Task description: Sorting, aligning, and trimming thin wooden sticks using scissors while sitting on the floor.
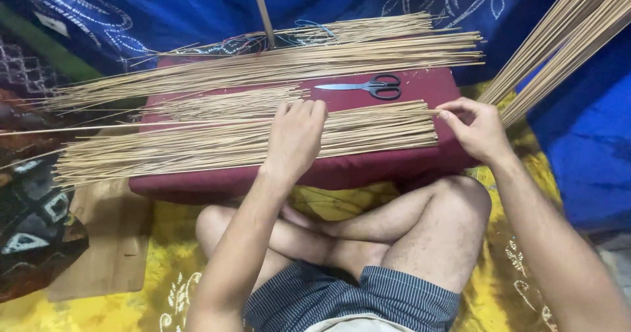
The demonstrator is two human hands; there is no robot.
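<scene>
On maroon cushion, left hand flat on sticks, right hand pinching stick ends.

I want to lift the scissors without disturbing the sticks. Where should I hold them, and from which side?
Take the scissors by the black loop handles, coming from the right. They lie flat on the maroon cushion, blades closed and pointing left, handles to the right. Sticks lie close behind and in front, so the handle end is probably the freest part.
</scene>
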